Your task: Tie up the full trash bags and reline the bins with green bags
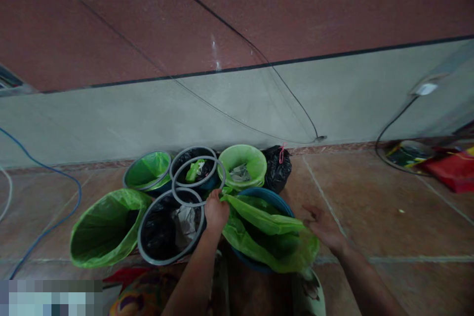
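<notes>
My left hand [217,211] is closed at the edge of a grey plastic ring [173,185], with a gathered corner of a thin green bin bag [259,212] also at its fingers. That bag hangs loosely inside a blue bin [276,196], its mouth partly spread over the rim. Close to the bag's right edge is my right hand [326,229], fingers apart and slightly blurred; whether it touches the plastic is unclear. The ring overlaps a black-lined bin [142,237] with crumpled paper inside and a dark bin [176,160] behind it.
Other bins, a green-lined one [128,170], a leaning green-lined one [85,237] and a pale green one [261,158], stand around. A tied black bag [277,170] rests by the wall [111,123]. A blue hose [79,187] lies left, a red item [452,170] right.
</notes>
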{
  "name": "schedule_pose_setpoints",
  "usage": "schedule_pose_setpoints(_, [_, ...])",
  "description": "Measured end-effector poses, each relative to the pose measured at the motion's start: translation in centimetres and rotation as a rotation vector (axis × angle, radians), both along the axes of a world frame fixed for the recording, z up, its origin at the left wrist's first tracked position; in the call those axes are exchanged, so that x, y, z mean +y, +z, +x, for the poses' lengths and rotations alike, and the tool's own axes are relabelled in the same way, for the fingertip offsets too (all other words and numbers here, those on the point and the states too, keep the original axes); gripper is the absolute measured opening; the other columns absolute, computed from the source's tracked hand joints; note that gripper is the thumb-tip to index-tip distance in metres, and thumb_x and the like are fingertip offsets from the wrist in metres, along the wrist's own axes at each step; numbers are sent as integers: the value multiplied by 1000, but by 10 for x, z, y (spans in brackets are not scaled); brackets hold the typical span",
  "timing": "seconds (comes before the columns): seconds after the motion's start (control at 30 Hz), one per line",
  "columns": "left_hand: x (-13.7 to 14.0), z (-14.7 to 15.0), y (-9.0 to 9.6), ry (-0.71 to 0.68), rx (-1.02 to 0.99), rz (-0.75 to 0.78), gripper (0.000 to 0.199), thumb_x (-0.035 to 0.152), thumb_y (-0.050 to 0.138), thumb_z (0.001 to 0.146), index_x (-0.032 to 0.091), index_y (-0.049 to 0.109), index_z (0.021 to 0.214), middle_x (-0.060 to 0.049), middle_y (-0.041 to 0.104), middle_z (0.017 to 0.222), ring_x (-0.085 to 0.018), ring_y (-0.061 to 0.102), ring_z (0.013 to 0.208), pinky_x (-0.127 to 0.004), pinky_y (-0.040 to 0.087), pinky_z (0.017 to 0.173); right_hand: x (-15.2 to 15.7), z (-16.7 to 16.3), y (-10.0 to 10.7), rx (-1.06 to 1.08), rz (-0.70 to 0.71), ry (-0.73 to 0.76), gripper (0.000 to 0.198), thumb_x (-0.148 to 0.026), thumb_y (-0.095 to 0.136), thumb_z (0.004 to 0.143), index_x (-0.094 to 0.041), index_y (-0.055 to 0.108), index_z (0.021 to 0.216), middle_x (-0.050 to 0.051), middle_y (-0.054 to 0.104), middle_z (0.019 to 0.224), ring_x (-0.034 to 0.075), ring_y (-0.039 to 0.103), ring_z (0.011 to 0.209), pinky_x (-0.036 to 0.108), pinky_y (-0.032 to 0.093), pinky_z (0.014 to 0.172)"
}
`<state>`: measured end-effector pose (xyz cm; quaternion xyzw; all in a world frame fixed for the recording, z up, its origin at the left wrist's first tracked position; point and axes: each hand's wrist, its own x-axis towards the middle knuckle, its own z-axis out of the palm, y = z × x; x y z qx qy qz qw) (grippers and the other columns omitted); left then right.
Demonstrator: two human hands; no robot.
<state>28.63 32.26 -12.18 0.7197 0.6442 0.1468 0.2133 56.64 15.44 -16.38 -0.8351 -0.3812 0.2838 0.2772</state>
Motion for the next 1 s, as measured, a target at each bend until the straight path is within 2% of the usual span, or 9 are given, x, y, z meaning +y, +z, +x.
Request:
schedule_pose_setpoints(0.07, [0,12,6,-117,-15,107,38,8,46,81,15,58,117,-9,65,119,-18,56,114,-28,38,103,24,-8,20,-7,95,10,45,-23,46,77,-13,64,117,12,68,116,21,65,103,30,49,89])
schedule_pose_setpoints(0.17, [2,36,9,-414,-1,74,31,20,44,89,19,63,113,-6,67,114,-18,58,112,-29,38,104,58,-34,35,-103,-2,298,32,-26,45,84,-20,72,99,7,73,100,19,66,91,28,48,84])
schedule_pose_setpoints(0.27, [3,56,1,-708,84,-90,27,25,46,89,21,67,106,-5,69,109,-20,60,109,-30,39,102,76,-56,27,-186,-281,578,22,-23,57,77,-17,73,90,10,73,92,23,66,87,29,46,75])
schedule_pose_setpoints(0.37, [3,62,-11,-824,169,-204,24,27,53,86,24,68,105,-5,69,110,-21,60,109,-32,39,103,80,-62,12,-210,-361,634,23,-16,67,65,-16,74,87,10,72,93,25,65,89,28,45,73])
schedule_pose_setpoints(0.47, [3,58,-18,-843,212,-269,27,28,62,79,23,68,104,-7,69,108,-26,60,108,-37,41,100,81,-56,7,-200,-313,609,22,-9,60,67,-18,73,82,7,72,87,21,64,85,25,43,71])
schedule_pose_setpoints(0.57, [4,54,-19,-845,242,-252,21,23,64,76,19,69,96,-8,70,103,-27,61,105,-36,42,97,81,-49,11,-224,-137,459,24,-13,47,80,-17,70,83,7,71,86,17,63,82,24,42,74])
schedule_pose_setpoints(0.67, [8,52,-15,-736,261,-181,22,19,54,82,17,65,101,-10,67,106,-24,60,106,-34,42,97,79,-48,14,-257,-22,314,26,-20,39,87,-17,65,90,8,69,88,16,62,80,25,41,74])
schedule_pose_setpoints(0.8, [11,54,-10,-562,269,-89,27,14,47,83,16,59,108,-12,64,109,-22,60,104,-33,44,92,77,-47,10,-166,44,316,21,-26,48,84,-20,60,100,4,67,80,17,61,76,24,41,70])
schedule_pose_setpoints(1.0, [24,59,-9,-505,73,-164,58,43,71,70,19,57,121,-8,66,111,-24,62,102,-33,47,90,87,-41,6,-18,59,227,12,-27,52,78,-21,63,79,0,64,67,15,59,64,23,39,59])
